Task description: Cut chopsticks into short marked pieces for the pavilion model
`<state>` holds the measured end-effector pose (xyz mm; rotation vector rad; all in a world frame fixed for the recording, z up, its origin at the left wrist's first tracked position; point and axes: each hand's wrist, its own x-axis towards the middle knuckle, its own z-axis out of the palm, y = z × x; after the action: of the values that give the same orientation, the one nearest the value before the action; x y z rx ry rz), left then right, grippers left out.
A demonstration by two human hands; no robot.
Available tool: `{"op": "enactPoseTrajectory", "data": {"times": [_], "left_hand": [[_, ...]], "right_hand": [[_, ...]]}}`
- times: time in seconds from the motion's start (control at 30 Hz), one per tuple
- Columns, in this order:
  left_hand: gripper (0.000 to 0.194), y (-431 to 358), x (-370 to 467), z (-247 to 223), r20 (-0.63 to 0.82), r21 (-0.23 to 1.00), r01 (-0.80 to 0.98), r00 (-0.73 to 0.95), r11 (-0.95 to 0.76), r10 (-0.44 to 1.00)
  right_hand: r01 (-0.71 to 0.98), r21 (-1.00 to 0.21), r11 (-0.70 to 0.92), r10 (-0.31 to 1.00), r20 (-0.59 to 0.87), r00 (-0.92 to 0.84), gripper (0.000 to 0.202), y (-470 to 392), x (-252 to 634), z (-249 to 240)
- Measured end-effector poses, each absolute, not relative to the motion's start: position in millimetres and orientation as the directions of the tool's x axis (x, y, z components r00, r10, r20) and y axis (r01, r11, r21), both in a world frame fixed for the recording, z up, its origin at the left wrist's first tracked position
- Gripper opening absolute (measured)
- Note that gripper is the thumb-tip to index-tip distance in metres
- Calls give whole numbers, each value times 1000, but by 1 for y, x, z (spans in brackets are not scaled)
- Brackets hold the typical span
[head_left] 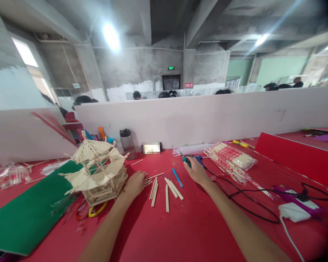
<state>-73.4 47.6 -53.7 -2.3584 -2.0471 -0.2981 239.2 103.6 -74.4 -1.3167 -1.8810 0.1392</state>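
- Resting the left hand (135,184) on the red table (196,225), fingers curled loosely down, touching the near ends of loose wooden sticks (164,189); hard to tell whether any stick is actually being pinched.
- Sitting just beside a model pavilion (100,173) built of sticks, the hand lying close to its right-hand base without clearly touching it.
- Reaching forward with the right hand (196,171), fingers closed around the handle of a glue gun (188,160), its green and blue body poking out beyond the knuckles, nozzle pointing away to the left.
- Trailing a black cable (243,207) from the right hand's side across the table toward a white power adapter (295,211) near the right edge.
- Lying between the two hands: the scattered sticks and one blue stick (177,177), all flat on the table.
- Standing partly on a green board (27,214), the pavilion tilting slightly, with red and yellow rings (94,211) peeking from under it.
- Lying beyond the right hand: packs of wrapped chopsticks (231,160), near a white partition (207,116).
- Standing upright against that partition: a dark-lidded bottle (127,142).
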Motion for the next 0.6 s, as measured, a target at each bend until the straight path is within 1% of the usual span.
{"op": "enactPoseTrajectory", "data": {"times": [0.27, 0.37, 0.47, 0.53, 0.6], "left_hand": [[15, 44, -73, -53, 167, 117, 982, 125, -145, 978], [13, 44, -73, -51, 190, 145, 982, 92, -121, 977], [12, 43, -72, -46, 207, 219, 971, 46, -92, 977], [13, 42, -71, -43, 218, 310, 945, 33, -102, 975], [17, 43, -71, -41, 247, 419, 895, 51, -154, 968]], "right_hand": [[728, -517, 450, 828, 547, -124, 37, 101, 239, -72], [717, -522, 462, 824, 551, -130, 39, 101, 239, -71], [689, -529, 495, 821, 544, -173, 39, 101, 239, -70], [671, -541, 508, 828, 522, -205, 40, 100, 238, -70], [666, -555, 498, 841, 496, -216, 42, 98, 237, -70]]}}
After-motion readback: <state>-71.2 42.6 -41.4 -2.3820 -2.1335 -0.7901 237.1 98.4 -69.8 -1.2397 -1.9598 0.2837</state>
